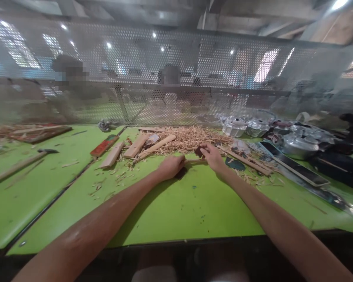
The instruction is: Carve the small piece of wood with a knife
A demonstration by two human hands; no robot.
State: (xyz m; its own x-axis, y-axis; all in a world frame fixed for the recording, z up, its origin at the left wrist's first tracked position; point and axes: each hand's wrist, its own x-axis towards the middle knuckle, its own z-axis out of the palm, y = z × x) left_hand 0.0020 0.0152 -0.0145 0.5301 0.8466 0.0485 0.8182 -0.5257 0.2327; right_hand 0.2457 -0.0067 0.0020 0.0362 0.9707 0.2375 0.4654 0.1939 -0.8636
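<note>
My left hand [171,167] is closed around the left end of a thin wooden strip [194,161], low over the green table [194,211]. At the strip's right end is my right hand [212,156], its fingers pinched on a small dark brown piece [199,150] that looks like sandpaper. Behind both hands lies a heap of wood shavings [194,138]. To the left of my left hand are flat wooden pieces [137,145]. A longer wooden strip [250,161] and a dark green scrap [234,163] lie right of my right hand.
A red and green box [104,146] and a hammer [20,166] lie left. Several foil-like silver objects [300,144], a long dark panel [294,162] and a black bag [338,164] are right. A perforated screen [164,105] stands behind; people show through it.
</note>
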